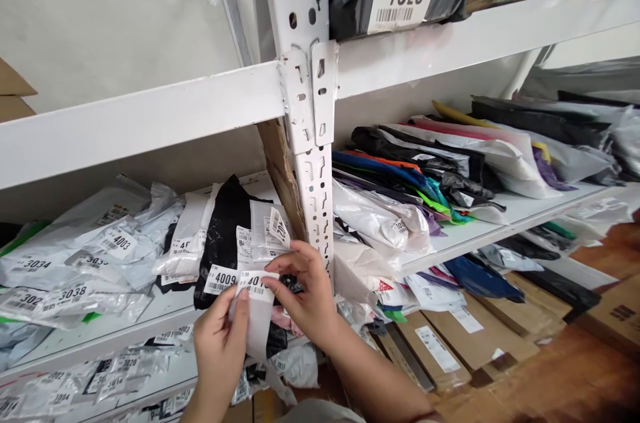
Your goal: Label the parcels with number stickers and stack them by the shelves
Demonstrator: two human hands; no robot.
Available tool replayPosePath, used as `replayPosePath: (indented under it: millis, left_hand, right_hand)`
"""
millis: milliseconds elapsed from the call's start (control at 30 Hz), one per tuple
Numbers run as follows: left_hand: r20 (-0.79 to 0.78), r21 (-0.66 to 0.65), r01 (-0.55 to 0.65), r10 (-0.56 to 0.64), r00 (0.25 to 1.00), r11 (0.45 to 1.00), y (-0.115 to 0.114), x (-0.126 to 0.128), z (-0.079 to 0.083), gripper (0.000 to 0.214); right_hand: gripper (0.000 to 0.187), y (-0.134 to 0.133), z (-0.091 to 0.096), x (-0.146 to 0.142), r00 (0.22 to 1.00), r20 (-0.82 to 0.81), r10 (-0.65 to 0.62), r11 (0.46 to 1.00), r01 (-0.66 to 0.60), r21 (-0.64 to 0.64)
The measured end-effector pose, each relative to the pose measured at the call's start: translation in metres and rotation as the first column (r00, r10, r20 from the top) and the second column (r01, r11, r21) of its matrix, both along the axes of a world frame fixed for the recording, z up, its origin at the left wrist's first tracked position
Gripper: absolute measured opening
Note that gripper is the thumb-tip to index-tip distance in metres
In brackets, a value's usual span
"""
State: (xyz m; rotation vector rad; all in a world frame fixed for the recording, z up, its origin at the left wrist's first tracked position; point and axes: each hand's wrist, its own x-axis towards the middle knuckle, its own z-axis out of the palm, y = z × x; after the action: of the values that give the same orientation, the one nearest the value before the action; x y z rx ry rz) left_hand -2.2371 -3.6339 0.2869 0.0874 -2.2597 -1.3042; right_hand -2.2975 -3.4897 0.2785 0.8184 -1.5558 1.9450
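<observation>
Between my two hands is a strip of white label stickers, its top label printed with a number starting 401. My left hand grips the strip's left side, thumb on the front. With thumb and fingertips, my right hand pinches the upper right corner of that label. Right behind the strip, a black package stands on the shelf with a label reading 4009. Next to it is a pale package with a tilted barcode label. The strip's lower end hangs below my hands.
A white perforated post rises just behind my right hand. Bagged parcels with number labels lie on the left shelf. More bagged parcels fill the right shelf, above cardboard boxes on the floor. A crossbeam runs above the left shelf.
</observation>
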Motion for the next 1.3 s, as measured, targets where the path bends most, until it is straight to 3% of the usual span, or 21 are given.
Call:
replayPosePath:
  millis: [333,433,467,533,633,767,867,967,1133,1233,1300]
  left_hand:
    - [0.1,0.041,0.01,-0.014,0.995,0.999,-0.004,-0.005,-0.012,0.033]
    - [0.126,-0.129,0.135,-0.118,0.985,0.982,-0.003,0.0,-0.008,0.032]
    - [0.119,-0.236,0.214,-0.19,0.975,0.948,-0.003,0.002,-0.006,0.033]
    - [0.081,-0.468,0.345,-0.349,0.934,0.814,0.0,0.008,-0.002,0.036]
    - [0.016,-0.691,0.37,-0.498,0.867,0.621,0.005,0.015,0.004,0.034]
    - [0.008,-0.761,0.351,-0.534,0.846,0.545,0.01,0.018,0.003,0.033]
    - [0.007,-0.753,0.357,-0.536,0.844,0.553,0.012,0.018,0.001,0.035]
    - [-0.013,-0.735,0.346,-0.522,0.853,0.584,0.009,0.018,-0.003,0.036]
    - [-0.103,-0.684,0.279,-0.468,0.878,0.674,-0.006,0.018,-0.018,0.037]
    - [-0.125,-0.647,0.252,-0.426,0.896,0.72,-0.013,0.017,-0.025,0.038]
    - [-0.132,-0.639,0.24,-0.412,0.902,0.731,-0.015,0.016,-0.027,0.038]
  right_hand:
    - [0.044,-0.011,0.0,-0.003,0.997,0.019,-0.072,0.997,0.072,0.018]
    - [0.038,-0.004,0.01,-0.013,0.975,-0.098,-0.201,0.978,0.205,0.033]
    - [0.035,-0.001,0.015,-0.017,0.956,-0.142,-0.256,0.963,0.265,0.053]
    - [0.032,0.003,0.023,-0.026,0.924,-0.215,-0.316,0.924,0.351,0.151]
    - [0.036,0.002,0.026,-0.038,0.924,-0.234,-0.301,0.842,0.373,0.39]
    - [0.043,-0.01,0.012,-0.053,0.911,-0.16,-0.379,0.702,0.396,0.592]
    - [0.049,-0.016,0.005,-0.058,0.89,-0.12,-0.44,0.624,0.399,0.671]
    - [0.058,-0.016,0.004,-0.055,0.868,-0.12,-0.482,0.592,0.423,0.686]
    - [0.047,-0.017,0.001,-0.037,0.853,-0.226,-0.47,0.611,0.499,0.615]
    - [0.05,-0.019,-0.007,-0.032,0.838,-0.192,-0.511,0.597,0.506,0.623]
    - [0.05,-0.019,-0.012,-0.032,0.846,-0.17,-0.506,0.619,0.493,0.611]
